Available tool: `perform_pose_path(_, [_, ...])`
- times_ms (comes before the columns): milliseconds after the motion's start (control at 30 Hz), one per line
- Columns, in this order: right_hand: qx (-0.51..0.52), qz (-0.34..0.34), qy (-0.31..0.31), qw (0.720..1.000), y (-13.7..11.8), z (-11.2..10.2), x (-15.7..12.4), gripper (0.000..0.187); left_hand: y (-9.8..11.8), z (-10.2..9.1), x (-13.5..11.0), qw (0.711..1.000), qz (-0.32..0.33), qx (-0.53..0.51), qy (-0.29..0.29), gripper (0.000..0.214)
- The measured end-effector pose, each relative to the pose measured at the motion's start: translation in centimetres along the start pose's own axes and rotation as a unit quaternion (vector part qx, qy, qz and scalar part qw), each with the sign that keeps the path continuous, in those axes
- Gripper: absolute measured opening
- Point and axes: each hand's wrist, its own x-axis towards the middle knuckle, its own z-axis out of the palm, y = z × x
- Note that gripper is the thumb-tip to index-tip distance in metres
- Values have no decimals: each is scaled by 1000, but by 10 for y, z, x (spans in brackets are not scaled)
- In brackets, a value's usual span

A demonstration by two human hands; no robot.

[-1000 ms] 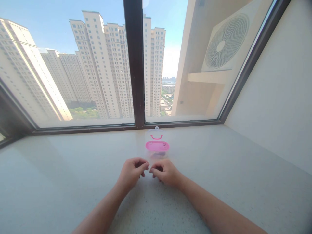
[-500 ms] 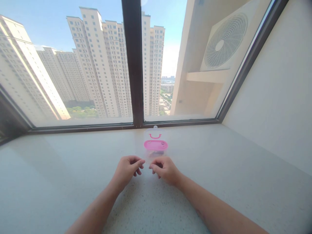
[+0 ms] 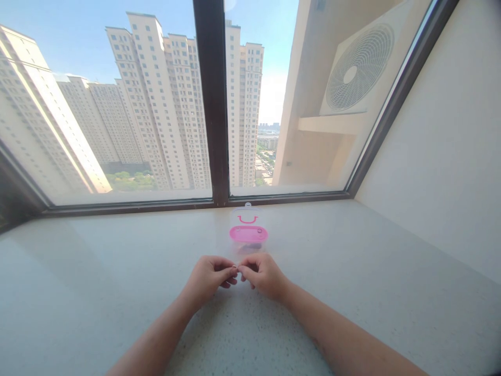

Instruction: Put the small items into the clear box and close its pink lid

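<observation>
Thumb and fingers of my left hand (image 3: 211, 277) are pinched together. My right hand (image 3: 264, 274) is in a pinch as well, and the two sets of fingertips meet or nearly meet. Whatever they hold is too small to make out. Just beyond them stands a small clear plastic box (image 3: 238, 246) with a pink tray (image 3: 247, 233) in its top. A small round metal-looking thing lies at the tray's right end. Its clear lid, with a pink handle (image 3: 248, 222), is raised at the back. Dark contents show faintly through the box's front.
The box and hands are on a pale speckled sill (image 3: 117, 282). Behind it is a window with a dark frame (image 3: 219, 130), tall buildings outside and an air-conditioner unit (image 3: 352, 73). A white wall (image 3: 442, 141) bounds the right side.
My two hands have come closer, closing the small gap between their fingertips. The left moved to the right and slightly nearer to me. The box stays where it was.
</observation>
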Motion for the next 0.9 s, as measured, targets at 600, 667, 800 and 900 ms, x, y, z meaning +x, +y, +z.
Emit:
perform_pose_path(600, [4, -7, 19, 1000, 11, 0, 13, 18, -2, -11, 9, 999, 27, 44, 9, 29])
perform_pose_path(667, [4, -4, 27, 1000, 11, -1, 16, 19, -3, -14, 11, 999, 23, 32, 12, 30])
perform_pose_path(800, [-19, -51, 82, 995, 7, -8, 19, 20, -3, -22, 14, 999, 26, 13, 38, 33])
perform_pose_path(900, [-33, -85, 118, 989, 6, -14, 20, 22, -3, -28, 15, 998, 33, -1, 60, 34])
